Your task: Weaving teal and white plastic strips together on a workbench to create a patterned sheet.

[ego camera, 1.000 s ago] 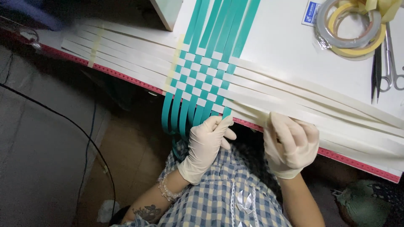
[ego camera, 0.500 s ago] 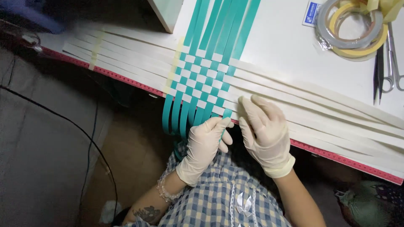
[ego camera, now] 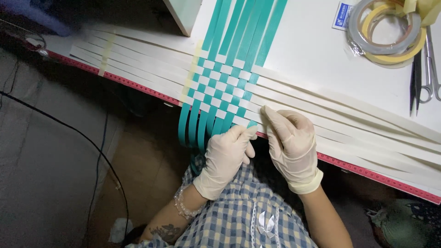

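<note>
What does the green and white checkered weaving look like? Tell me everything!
The woven patch is a checkerboard of flat teal strips crossing white strips, which look like smooth plastic or paper bands. It lies flat near the edge of a white table. Loose teal ends curl down over the red-trimmed edge, and white ends fan out to both sides. Yellowish tape holds the white strips at one side. Both gloved hands, left hand and right hand, touch its near corner.

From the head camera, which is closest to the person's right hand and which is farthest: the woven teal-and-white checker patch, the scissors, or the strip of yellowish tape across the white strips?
From the right hand:
1. Woven checker patch, just up-left of it.
2. Scissors, far upper right.
3. Yellowish tape strip, far upper left.
</note>
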